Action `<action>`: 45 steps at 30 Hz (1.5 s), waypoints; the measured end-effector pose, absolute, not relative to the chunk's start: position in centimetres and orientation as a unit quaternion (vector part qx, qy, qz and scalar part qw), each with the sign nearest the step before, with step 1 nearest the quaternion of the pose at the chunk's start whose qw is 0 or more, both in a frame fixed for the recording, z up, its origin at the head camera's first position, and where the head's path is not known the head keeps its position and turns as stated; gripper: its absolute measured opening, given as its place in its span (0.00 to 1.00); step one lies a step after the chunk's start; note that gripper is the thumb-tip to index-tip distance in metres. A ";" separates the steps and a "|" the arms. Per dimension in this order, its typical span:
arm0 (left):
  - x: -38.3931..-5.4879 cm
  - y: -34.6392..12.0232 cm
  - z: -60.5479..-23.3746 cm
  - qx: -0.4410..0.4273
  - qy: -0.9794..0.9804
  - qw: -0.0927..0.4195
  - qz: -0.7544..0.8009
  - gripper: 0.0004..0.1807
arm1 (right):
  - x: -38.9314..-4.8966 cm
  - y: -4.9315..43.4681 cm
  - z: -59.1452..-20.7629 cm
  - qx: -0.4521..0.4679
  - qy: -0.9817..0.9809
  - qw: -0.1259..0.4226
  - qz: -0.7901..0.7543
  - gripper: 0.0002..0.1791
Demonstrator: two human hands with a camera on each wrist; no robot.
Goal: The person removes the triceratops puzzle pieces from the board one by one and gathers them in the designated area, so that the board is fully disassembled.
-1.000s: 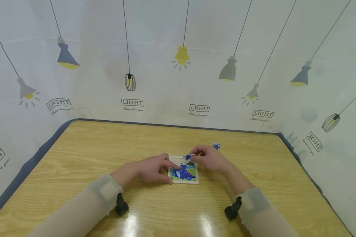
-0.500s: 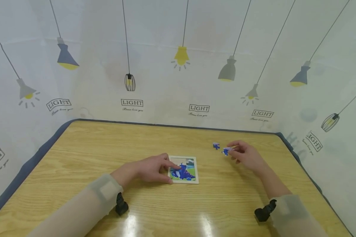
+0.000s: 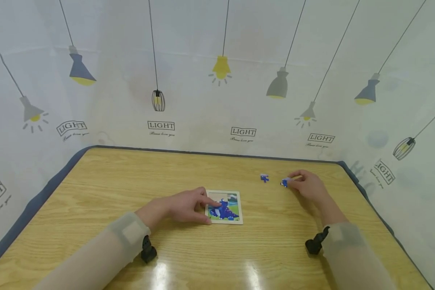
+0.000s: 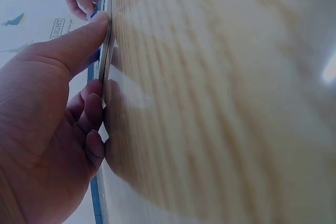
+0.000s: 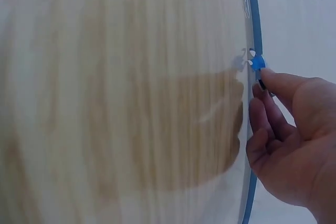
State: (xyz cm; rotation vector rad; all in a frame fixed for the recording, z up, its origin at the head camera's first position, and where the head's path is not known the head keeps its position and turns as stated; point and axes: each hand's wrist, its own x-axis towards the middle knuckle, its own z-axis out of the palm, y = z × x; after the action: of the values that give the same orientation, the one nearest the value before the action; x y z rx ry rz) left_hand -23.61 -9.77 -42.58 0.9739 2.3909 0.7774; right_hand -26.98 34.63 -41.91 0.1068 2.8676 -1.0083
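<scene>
Right hand (image 3: 308, 186) pinches a piece (image 3: 284, 183); left hand (image 3: 186, 206), index straight, presses on the puzzle (image 3: 232, 215), probably to steady it!

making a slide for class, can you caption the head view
Left hand rests on the puzzle; right hand pinches a blue piece while another piece lies on the table.

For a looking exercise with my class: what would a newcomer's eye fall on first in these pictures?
Probably the bright blue dinosaur puzzle in its pale frame on the wooden table, touched by the left hand. Next, farther right, the right hand pinching a blue piece, with a loose piece lying on the table to its left. Behind, hanging lamps printed on the pale backdrop also stand out.
</scene>
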 end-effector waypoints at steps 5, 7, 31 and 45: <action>-23.6 -9.7 -42.6 0.350 0.865 0.221 0.283 0.31 | -28.0 34.5 -42.5 0.046 0.943 0.041 -0.327 0.25; -23.6 -9.6 -42.7 0.350 0.866 0.221 0.281 0.31 | -28.3 34.4 -42.8 0.055 0.939 0.043 -0.337 0.26; -24.0 -9.8 -42.9 0.357 0.868 0.217 0.270 0.30 | -29.2 34.4 -44.3 0.064 0.920 0.060 -0.381 0.27; -23.9 -9.7 -43.1 0.356 0.868 0.219 0.267 0.30 | -29.2 34.5 -44.5 0.044 0.932 0.058 -0.356 0.25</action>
State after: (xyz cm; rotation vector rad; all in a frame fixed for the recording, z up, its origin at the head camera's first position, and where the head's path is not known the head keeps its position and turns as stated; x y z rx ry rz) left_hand -23.94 -9.71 -43.08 0.9860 2.4022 0.7395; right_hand -29.25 34.48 -44.49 0.1324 2.8234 -1.0785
